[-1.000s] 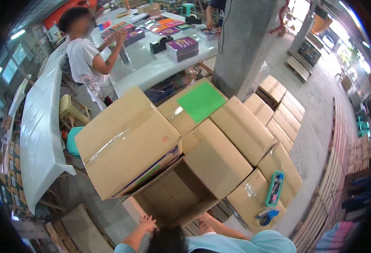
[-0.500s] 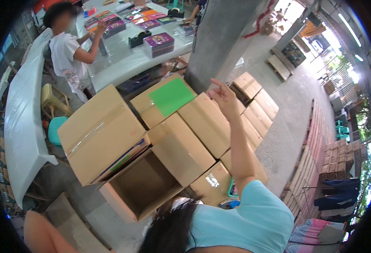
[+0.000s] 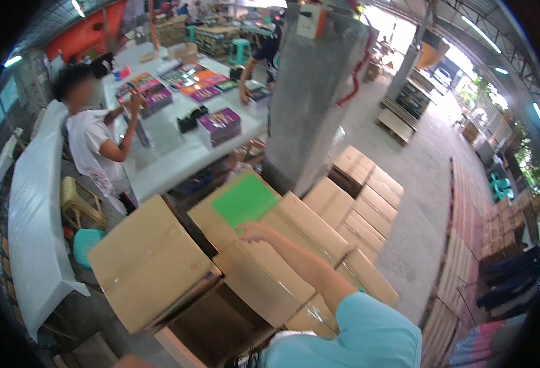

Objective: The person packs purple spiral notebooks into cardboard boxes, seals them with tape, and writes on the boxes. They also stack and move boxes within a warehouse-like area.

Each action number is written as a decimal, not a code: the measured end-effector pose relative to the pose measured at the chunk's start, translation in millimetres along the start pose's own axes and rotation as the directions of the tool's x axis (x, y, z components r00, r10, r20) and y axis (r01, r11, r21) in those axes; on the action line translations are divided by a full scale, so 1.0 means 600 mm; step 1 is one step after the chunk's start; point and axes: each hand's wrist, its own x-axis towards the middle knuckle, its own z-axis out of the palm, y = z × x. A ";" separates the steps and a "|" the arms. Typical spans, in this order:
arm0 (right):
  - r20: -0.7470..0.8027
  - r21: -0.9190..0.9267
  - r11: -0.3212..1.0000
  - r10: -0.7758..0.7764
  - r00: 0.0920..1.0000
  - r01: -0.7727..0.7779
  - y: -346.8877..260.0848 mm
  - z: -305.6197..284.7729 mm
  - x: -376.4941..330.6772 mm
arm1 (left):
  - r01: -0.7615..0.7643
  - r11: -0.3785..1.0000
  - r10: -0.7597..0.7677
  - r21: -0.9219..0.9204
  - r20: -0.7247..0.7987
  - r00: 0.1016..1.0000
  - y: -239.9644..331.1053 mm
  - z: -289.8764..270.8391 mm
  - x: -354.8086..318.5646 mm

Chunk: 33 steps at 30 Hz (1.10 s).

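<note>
A person's right hand (image 3: pixel 256 233), at the end of an arm in a light blue short sleeve (image 3: pixel 371 331) that enters from the lower right of the frame, reaches to the centre of the picture and touches the near edge of a flat, bright green rectangular sheet (image 3: pixel 245 201). The fingers curl down at that edge, but whether they are pinching the sheet or only resting on it cannot be told. The left hand is out of view.

The green sheet lies flat on top of a closed brown cardboard box (image 3: pixel 264 264) sealed with clear tape, just above centre. It looks thin, light and fairly stiff, like card or a book cover, so it would likely lift easily by one edge or corner, though it may sit too flush on the box to slip a finger under.

More sealed brown boxes (image 3: pixel 368 202) are stacked to the right, and a large tilted one (image 3: pixel 147 264) sits left of centre above an open box (image 3: pixel 208 331) at the bottom of the frame. A grey concrete pillar (image 3: pixel 310 92) rises at top centre. In the upper left, another person in a white shirt (image 3: pixel 92 144) stands at a white table (image 3: pixel 172 153) covered with colourful books, beside a tape dispenser (image 3: pixel 191 118).
</note>
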 end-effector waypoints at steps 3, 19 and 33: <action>-0.132 0.043 0.992 0.121 0.984 -0.116 0.071 -0.008 0.017 | 0.549 0.830 -0.536 0.093 -0.135 0.833 -0.099 0.012 -0.200; -0.775 0.472 0.868 0.325 0.542 0.156 0.221 -0.183 0.388 | 0.300 0.213 -0.956 0.930 0.262 -0.131 -0.285 0.132 -0.623; -0.483 0.566 0.819 0.231 0.845 0.099 0.224 -0.303 0.629 | 0.263 0.187 -0.951 0.946 0.242 -0.192 -0.315 0.145 -0.618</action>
